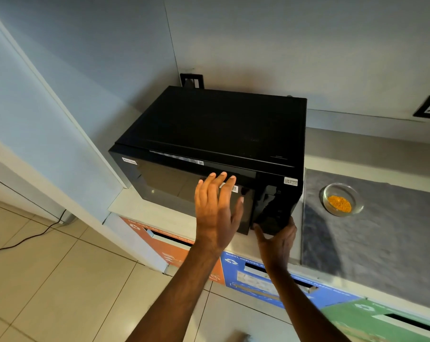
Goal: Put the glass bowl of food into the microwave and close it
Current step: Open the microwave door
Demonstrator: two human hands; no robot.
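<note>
The microwave (209, 144) stood in the corner, its left side close to a wall panel (61, 107) and its back near the rear wall (283, 45). Its door (184, 191) was shut, blocking the cavity. The left hand (216, 213) lay spread flat before the door; the right hand (278, 240) cupped the lower right front corner. Right of the microwave, the table (332, 149) carried a grey mat (369, 243). The glass bowl (342, 199) sat near the mat's left edge, well apart from both hands, with open mat around it.
</note>
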